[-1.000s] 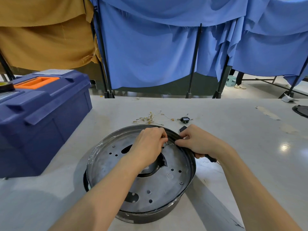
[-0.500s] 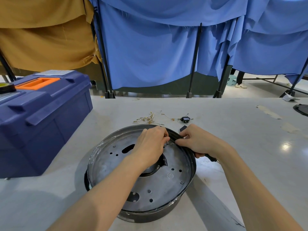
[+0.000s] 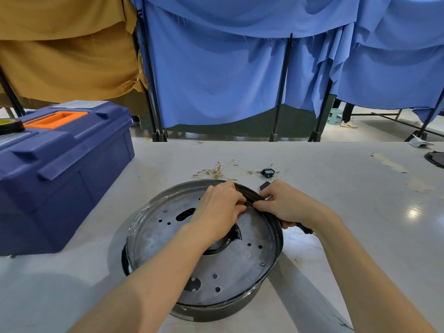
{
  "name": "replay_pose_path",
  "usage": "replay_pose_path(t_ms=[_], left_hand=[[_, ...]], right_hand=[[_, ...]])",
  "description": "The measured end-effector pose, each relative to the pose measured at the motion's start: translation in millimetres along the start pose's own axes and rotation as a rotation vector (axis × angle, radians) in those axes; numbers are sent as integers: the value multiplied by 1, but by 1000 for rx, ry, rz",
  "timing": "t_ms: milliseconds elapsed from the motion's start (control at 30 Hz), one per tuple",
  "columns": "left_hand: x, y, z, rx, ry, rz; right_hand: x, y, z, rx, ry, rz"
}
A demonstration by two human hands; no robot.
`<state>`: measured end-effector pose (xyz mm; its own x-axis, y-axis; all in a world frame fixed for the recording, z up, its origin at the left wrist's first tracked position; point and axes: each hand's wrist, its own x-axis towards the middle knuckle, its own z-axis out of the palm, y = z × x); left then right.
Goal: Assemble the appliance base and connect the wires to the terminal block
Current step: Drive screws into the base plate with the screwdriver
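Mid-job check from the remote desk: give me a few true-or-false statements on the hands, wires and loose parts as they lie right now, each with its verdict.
1. The left hand and right hand both grip the far rim of the round base. True.
2. The wire bundle lies inside the round base. False: it lies on the table beyond the base.
3. The blue toolbox stands left of the base, lid closed. True.
4. The small black socket is mounted on the base. False: it lies loose on the table, right of the wire bundle.
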<state>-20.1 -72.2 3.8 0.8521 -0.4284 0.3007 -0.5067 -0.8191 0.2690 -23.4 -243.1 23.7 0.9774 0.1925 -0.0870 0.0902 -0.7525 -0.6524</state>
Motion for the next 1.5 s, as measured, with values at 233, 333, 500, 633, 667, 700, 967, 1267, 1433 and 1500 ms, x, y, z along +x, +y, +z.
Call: replay_pose_path(t_ms=[233,333,500,633,667,700,967,1267,1433,1500], left_hand=[[-3,2,-2,-127,99,-72],[-3,2,-1,-124,94,-68],[-1,1,-2,-104,31,-58],[-2,-2,-4,-120,27,-71],[-1,-3,-4,-119,42,-79],[-1,-4,-4,-120,59,-89],[-2,-5,-2,-112,53,-110],[-2,-3,-4,-113,55,-68],[-3,-2,-5,-119,45,-86],[-3,-1,-5,-117,35,-91]], right_hand=[[-2,0,-1,9,4,6],[-1,0,0,5,3,10],[-2,0,-1,3,-6,10],[-4,-1,-3,0,-23,9],[-6,-2,-5,-3,-33,7],[-8,-1,-8,7,-33,7],[-21,49,-56,4,90,221],[-12,77,-44,-109,61,375],[-8,78,-41,-149,70,387],[-6,78,-40,-174,60,392]])
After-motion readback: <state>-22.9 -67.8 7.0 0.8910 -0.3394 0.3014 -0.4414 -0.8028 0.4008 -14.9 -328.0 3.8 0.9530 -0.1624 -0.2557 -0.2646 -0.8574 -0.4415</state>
